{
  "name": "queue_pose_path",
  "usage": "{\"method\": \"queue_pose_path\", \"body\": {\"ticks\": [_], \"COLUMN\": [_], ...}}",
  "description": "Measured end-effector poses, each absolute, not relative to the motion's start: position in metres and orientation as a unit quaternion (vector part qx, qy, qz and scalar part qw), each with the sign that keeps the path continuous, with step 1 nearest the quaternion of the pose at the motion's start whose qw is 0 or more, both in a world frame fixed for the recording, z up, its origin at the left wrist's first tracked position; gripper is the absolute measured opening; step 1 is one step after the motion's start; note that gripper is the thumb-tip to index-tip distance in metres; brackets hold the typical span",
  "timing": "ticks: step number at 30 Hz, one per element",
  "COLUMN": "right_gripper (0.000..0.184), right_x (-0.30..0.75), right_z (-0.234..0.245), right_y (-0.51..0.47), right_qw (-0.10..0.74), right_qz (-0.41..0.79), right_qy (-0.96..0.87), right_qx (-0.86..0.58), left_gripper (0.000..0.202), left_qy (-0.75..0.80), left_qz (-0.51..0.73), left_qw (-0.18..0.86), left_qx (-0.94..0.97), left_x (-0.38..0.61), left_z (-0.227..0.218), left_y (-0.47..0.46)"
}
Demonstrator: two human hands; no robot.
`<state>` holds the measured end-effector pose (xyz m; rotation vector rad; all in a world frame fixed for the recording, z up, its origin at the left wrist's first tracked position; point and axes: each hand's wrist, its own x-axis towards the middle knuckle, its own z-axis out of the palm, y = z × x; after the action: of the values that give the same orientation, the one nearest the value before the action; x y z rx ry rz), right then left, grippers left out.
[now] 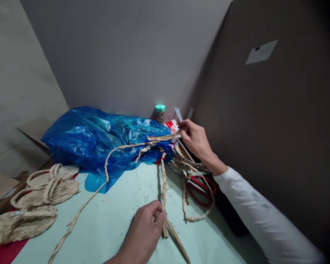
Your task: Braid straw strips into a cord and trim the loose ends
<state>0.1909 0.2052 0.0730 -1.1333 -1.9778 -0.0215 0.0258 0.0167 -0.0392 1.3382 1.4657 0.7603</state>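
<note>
My left hand [151, 225] is closed, thumb and fingers pinching a straw braid [164, 179] low on the pale green table. Loose flat strands [177, 240] run out below that pinch towards me. The braid's far end is near a red tie [160, 160] beside the blue plastic bag [104, 135]. Higher up and to the right, my right hand [195, 141] pinches a strip of dried straw [163, 138], which stretches leftward over the bag. A long thin twisted cord [107, 172] trails from around there down to the front left.
Woven straw slippers [48, 183] lie at the left edge. Red-handled scissors [200, 190] and a looped braid [198, 219] are right of the middle. A jar with a turquoise lid [160, 109] stands by the back wall. A dark panel [277, 121] bounds the right side.
</note>
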Motion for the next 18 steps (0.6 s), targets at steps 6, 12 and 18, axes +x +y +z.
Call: {"method": "queue_pose_path", "body": {"ticks": [6,12,18], "right_gripper": [0.014,0.012,0.006], "right_x": [0.230,0.241,0.235], "right_z": [0.070,0.063,0.051], "right_y": [0.172,0.132,0.091], "right_qw": [0.497,0.502,0.447], "right_qz": [0.128,0.269,0.382], "right_qy": [-0.712,-0.692,-0.701], "right_qx": [-0.479,-0.445,-0.403], "left_gripper": [0.022,0.025,0.029], "left_qy": [0.596,0.581,0.571], "left_qz": [0.319,0.323,0.341], "left_qw": [0.485,0.504,0.528], "left_qx": [0.555,0.551,0.528], "left_x": [0.025,0.024,0.025], "left_z": [-0.038,-0.035,-0.028], "left_y": [0.017,0.017,0.017]}}
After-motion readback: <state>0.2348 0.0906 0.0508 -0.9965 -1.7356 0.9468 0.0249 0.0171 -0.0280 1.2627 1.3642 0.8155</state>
